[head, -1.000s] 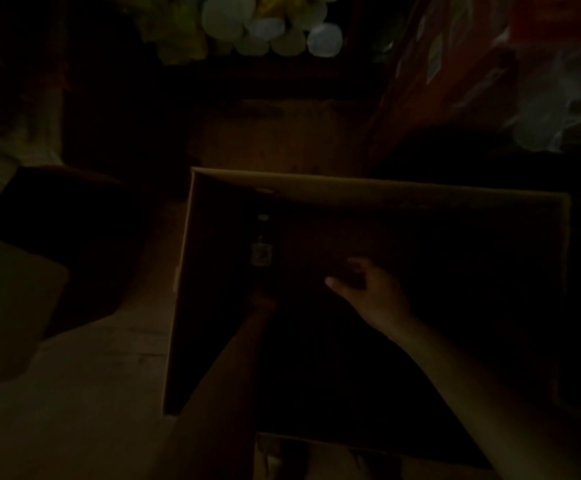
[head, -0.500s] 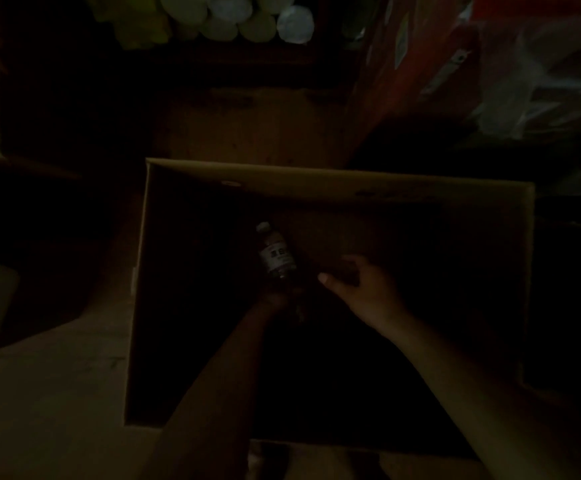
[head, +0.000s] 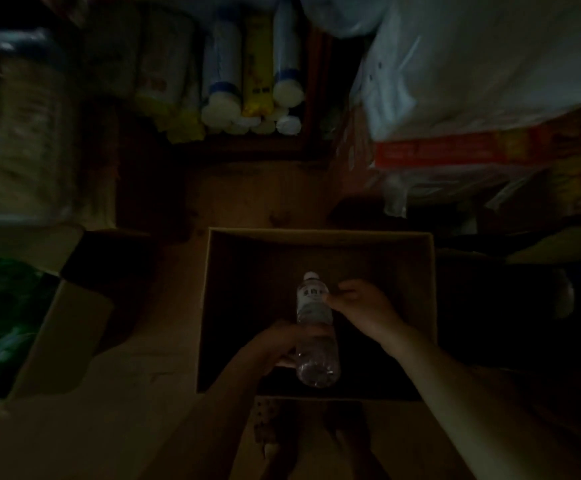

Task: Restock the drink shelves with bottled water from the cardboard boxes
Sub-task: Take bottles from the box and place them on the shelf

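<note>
The scene is very dark. An open cardboard box stands on the wooden floor in front of me, and its inside looks dark and bare. Above it I hold a clear water bottle with a white cap and pale label, cap pointing away from me. My left hand grips the bottle's lower body. My right hand touches the label from the right, thumb against it and fingers curled.
Another open cardboard box with green packaging inside sits at the left. Rolls in white, blue and yellow wrapping fill a low shelf ahead. A red carton under a pale plastic bag is stacked at the right.
The bottle has come up from deep inside the box to above its near rim in my left hand. My right hand has moved onto the bottle's label. The camera view has tilted upward.
</note>
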A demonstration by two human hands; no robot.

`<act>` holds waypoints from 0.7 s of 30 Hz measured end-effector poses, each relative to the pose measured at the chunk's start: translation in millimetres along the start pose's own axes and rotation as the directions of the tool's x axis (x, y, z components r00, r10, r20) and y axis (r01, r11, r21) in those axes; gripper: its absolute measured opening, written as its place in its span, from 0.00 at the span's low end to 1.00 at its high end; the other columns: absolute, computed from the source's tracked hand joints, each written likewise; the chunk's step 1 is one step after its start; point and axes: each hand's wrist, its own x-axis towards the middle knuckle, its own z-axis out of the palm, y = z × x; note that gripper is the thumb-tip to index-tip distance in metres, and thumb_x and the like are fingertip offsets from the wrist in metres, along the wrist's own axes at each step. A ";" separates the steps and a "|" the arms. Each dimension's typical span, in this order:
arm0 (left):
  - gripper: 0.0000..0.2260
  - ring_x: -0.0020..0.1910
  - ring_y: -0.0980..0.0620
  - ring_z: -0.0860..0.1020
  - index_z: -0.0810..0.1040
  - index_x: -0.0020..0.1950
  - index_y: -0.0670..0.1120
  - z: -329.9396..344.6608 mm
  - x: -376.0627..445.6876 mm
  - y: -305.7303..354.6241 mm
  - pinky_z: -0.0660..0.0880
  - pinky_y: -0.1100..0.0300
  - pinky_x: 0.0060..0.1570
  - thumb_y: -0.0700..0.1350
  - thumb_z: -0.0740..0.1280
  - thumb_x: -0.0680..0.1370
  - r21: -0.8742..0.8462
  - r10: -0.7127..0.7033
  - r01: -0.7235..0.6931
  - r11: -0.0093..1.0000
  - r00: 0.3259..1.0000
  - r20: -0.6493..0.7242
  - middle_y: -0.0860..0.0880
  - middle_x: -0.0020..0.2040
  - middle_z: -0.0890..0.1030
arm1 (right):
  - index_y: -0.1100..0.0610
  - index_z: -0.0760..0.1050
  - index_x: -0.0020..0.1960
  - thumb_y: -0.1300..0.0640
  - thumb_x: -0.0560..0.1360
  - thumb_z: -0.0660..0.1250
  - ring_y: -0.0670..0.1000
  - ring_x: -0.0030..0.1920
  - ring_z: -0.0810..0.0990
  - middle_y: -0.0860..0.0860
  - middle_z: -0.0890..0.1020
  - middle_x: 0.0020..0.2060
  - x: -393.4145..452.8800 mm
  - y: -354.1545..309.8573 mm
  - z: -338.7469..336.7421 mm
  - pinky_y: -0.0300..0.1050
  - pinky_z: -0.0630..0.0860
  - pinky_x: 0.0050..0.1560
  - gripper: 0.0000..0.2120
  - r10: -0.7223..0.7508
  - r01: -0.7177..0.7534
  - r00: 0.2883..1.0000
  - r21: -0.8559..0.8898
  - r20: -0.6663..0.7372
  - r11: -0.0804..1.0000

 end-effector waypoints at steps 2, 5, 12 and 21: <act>0.17 0.46 0.54 0.82 0.79 0.52 0.46 3.7 -34.4 5.8 0.78 0.60 0.44 0.52 0.75 0.68 0.068 0.016 -0.018 0.998 1.000 0.026 0.49 0.46 0.84 | 0.57 0.68 0.70 0.49 0.73 0.71 0.54 0.64 0.74 0.54 0.74 0.65 -25.0 -19.1 -11.2 0.45 0.72 0.60 0.29 -0.003 0.003 1.000 0.019 0.001 1.000; 0.20 0.50 0.51 0.82 0.78 0.57 0.44 13.0 -83.2 13.0 0.79 0.59 0.47 0.49 0.75 0.69 0.125 0.040 -0.046 0.991 0.998 0.047 0.46 0.52 0.83 | 0.54 0.73 0.63 0.51 0.74 0.70 0.50 0.55 0.77 0.52 0.78 0.56 -67.3 -43.3 -31.9 0.40 0.73 0.49 0.19 -0.003 0.006 1.000 0.129 -0.022 0.992; 0.17 0.46 0.58 0.82 0.79 0.57 0.47 39.6 -224.0 46.4 0.77 0.65 0.40 0.46 0.74 0.70 0.259 0.263 -0.302 0.917 0.949 0.176 0.50 0.51 0.83 | 0.49 0.76 0.50 0.42 0.73 0.69 0.51 0.55 0.78 0.50 0.80 0.54 -189.6 -83.8 -84.2 0.53 0.74 0.60 0.13 -0.030 0.048 0.998 0.336 -0.058 0.941; 0.14 0.45 0.53 0.83 0.82 0.50 0.43 124.8 -371.4 113.0 0.77 0.66 0.40 0.33 0.76 0.66 0.308 0.601 -0.683 0.663 0.730 0.326 0.49 0.45 0.85 | 0.51 0.76 0.60 0.44 0.65 0.74 0.54 0.53 0.83 0.52 0.84 0.52 -351.5 -124.9 -212.3 0.51 0.80 0.48 0.26 -0.295 0.317 0.947 0.531 -0.129 0.786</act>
